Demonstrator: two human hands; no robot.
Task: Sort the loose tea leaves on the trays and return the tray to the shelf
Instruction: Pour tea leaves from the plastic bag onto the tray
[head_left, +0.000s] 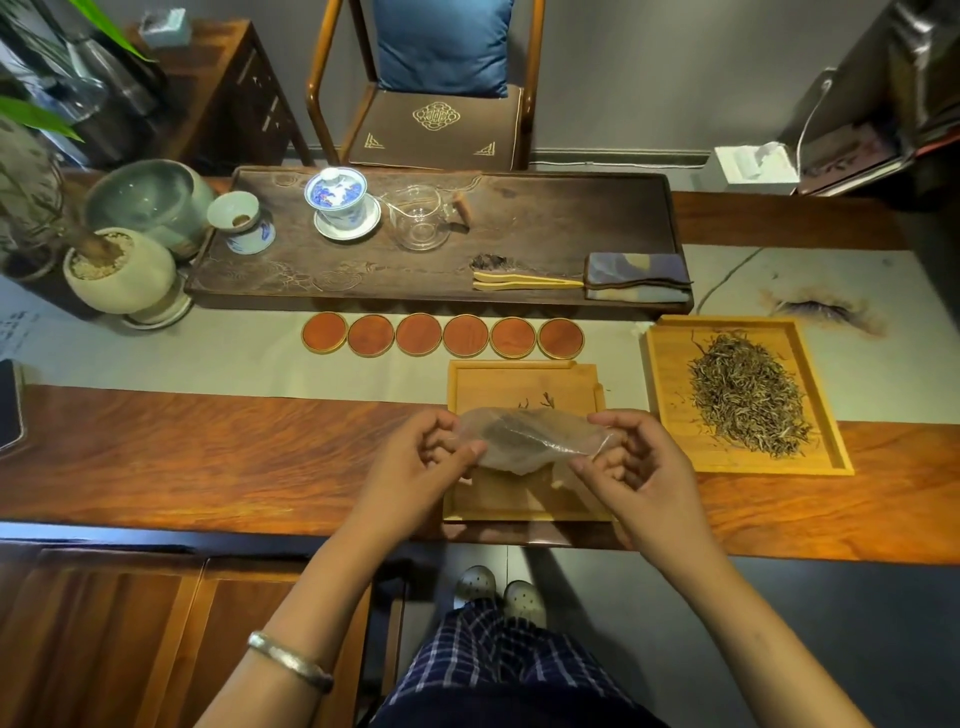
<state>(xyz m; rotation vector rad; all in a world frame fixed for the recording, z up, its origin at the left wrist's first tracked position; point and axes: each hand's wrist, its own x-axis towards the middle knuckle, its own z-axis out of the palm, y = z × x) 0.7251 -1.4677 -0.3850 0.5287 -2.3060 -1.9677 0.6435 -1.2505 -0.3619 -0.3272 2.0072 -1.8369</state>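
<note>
Both hands hold a clear plastic bag (535, 439) with some tea leaves inside, just above a light wooden tray (524, 384). My left hand (431, 452) pinches the bag's left end and my right hand (631, 457) pinches its right end. A few loose leaves (537, 402) lie on that tray beyond the bag. To the right, a second wooden tray (670, 405) carries a large heap of tea leaves (748, 395).
A row of several round red coasters (441, 335) lies behind the near tray. Further back stands a dark tea tray (545, 208) with a gaiwan (340, 200), a glass pitcher (421, 218), tongs (524, 282) and a folded cloth (639, 275). Potted plants (119, 265) stand at the left.
</note>
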